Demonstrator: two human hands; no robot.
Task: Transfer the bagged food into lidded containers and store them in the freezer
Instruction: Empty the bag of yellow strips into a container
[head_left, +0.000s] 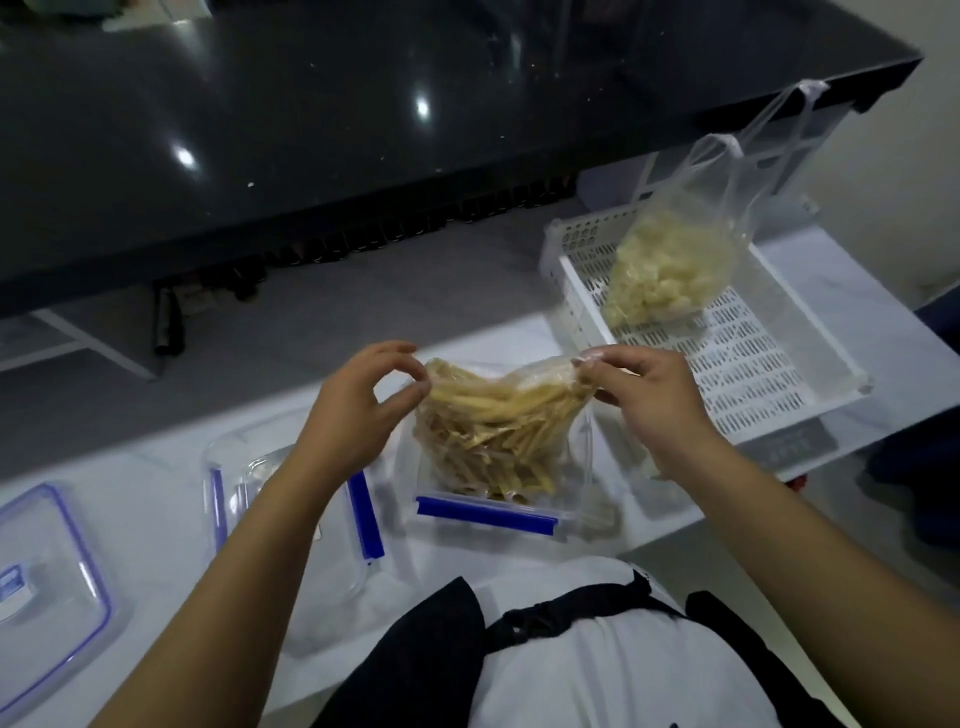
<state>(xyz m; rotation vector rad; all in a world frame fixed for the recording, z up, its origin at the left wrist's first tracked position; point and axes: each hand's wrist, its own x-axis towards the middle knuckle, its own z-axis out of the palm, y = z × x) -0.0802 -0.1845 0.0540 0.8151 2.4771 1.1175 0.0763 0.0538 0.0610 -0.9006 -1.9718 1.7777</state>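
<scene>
White desk (156, 467) carried a clear container (582, 467); above it both hands, left hand (358, 405) and right hand (654, 400), pinched the fries bag (493, 426) by its corners. Shaking gently should empty it cleanly.

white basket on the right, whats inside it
In the white basket sits one clear bag of pale round food pieces, its handles standing up. The basket floor under the bag is hidden.
</scene>
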